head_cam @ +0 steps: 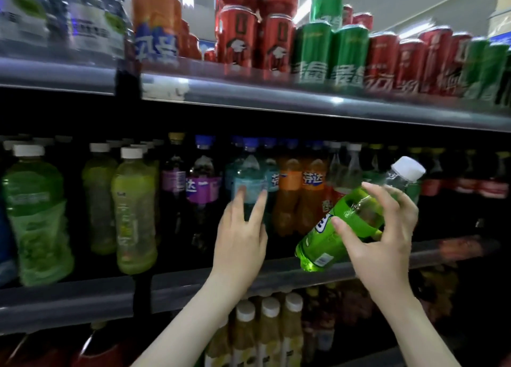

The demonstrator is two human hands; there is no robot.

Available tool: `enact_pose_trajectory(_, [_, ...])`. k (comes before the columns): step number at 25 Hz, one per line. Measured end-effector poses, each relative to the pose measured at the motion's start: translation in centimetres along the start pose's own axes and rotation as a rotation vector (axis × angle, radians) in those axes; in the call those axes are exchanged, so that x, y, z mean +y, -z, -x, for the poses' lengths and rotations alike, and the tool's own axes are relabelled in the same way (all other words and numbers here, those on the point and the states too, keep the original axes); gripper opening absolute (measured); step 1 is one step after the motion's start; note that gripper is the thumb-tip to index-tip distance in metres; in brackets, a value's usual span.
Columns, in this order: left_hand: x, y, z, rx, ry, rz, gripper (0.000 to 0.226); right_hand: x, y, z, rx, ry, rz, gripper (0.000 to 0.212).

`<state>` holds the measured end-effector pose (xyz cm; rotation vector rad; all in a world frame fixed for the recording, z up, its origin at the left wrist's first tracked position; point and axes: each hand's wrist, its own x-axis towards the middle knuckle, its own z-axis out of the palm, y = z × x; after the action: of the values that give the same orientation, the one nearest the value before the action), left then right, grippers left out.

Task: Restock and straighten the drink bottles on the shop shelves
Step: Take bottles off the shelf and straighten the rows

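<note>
My right hand (pixel 387 236) grips a green bottle (pixel 318 245) with a white cap (pixel 409 168). It is tilted in front of the shelf (pixel 83 292), cap up to the right and base down to the left. On the shelf, bottles stand upright in rows: tea bottles (pixel 132 211) at the left, then a purple bottle (pixel 203 189), a blue bottle (pixel 250 173), orange bottles (pixel 298 189) and cola bottles (pixel 470 186). Two straight fingers of my left hand (pixel 240 234) touch the blue bottle's label.

"芬达" reads on the orange bottles (pixel 312 179); "达" on the purple bottle (pixel 203 187).
</note>
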<state>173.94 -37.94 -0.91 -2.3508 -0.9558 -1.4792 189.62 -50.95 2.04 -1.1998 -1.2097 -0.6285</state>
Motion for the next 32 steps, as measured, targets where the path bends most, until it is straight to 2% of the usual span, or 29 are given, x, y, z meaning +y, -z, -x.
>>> enact_pose_trajectory(2, [1.1, -1.3, -0.2, 0.013, 0.016, -0.055, 0.054, 2.1, 0.6, -0.6, 0.054, -0.045, -0.009, 0.066])
enact_pose_trajectory(4, [2.3, -2.7, -0.4, 0.034, -0.05, -0.091, 0.047, 4.2, 1.0, -1.2, 0.109, -0.08, -0.016, 0.067])
enact_pose_trajectory(8, [4.4, -5.8, -1.4, -0.072, -0.219, 0.068, 0.051, 7.5, 1.9, -2.8, 0.207, -0.123, -0.002, 0.066])
enact_pose_trajectory(13, [8.3, -9.6, -4.4, -0.249, -0.022, 0.325, 0.059, 10.9, 3.7, -4.8, 0.239, -0.146, 0.09, 0.064])
enact_pose_trajectory(15, [9.9, -11.4, -5.7, -0.285, 0.03, 0.329, 0.065, 12.5, 4.1, -5.7, 0.208, -0.213, 0.12, 0.064])
enact_pose_trajectory(18, [11.8, -14.0, -7.2, -0.28, 0.069, 0.277, 0.074, 15.7, 4.3, -7.2, 0.099, -0.306, 0.124, 0.065])
enact_pose_trajectory(23, [14.6, -17.8, -8.8, -0.205, 0.165, 0.224, 0.098, 20.7, 3.7, -10.1, -0.294, -0.26, 0.042, 0.073])
enact_pose_trajectory(29, [16.1, -18.8, -8.9, -0.092, 0.281, 0.157, 0.096, 23.2, 1.2, -11.5, -0.624, -0.176, -0.23, 0.081])
enact_pose_trajectory(32, [16.2, -18.9, -8.8, -0.057, 0.326, 0.069, 0.095, 23.6, -0.1, -11.0, -0.731, -0.114, -0.255, 0.087])
